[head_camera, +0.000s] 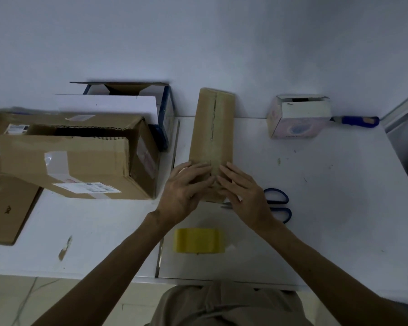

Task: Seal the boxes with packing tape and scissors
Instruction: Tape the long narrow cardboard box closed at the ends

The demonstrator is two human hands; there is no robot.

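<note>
A long, narrow brown cardboard box (211,128) lies lengthwise on the white table (327,208), its top flaps meeting along a centre seam. My left hand (186,191) and my right hand (240,191) press with straight fingers on the box's near end, one on each side of the seam. A roll of yellow packing tape (198,240) stands on the table just in front of the box, between my forearms. Blue-handled scissors (278,205) lie right of my right hand, which partly covers the blades.
A large open brown box (80,161) with labels sits at left, with a white and blue box (127,104) behind it. Flat cardboard (7,208) lies at the far left. A small open white box (297,116) and a blue-handled knife (356,120) are at back right.
</note>
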